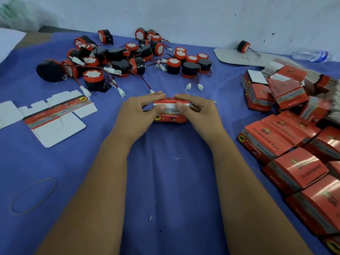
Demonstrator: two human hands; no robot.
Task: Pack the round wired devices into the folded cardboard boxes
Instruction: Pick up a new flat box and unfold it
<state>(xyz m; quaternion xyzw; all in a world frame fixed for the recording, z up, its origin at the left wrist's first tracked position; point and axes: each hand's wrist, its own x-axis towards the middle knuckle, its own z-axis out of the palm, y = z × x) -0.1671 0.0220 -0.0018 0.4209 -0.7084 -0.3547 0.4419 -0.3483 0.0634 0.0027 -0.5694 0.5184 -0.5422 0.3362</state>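
A small red cardboard box [170,112] stands at the middle of the frame, printed "12v reversing horn", with a white flap folded across its top. Above it, across the upper middle and upper left, lies a loose heap of round horns [125,56]: black bodies with red rims and white faces, some upright, some on their sides, trailing red and black wires ending in white plugs. One more horn [243,46] sits alone at the upper right. A flat unfolded box [55,115] lies at the left, mostly white side up. Folded red boxes [287,150] crowd the right edge.
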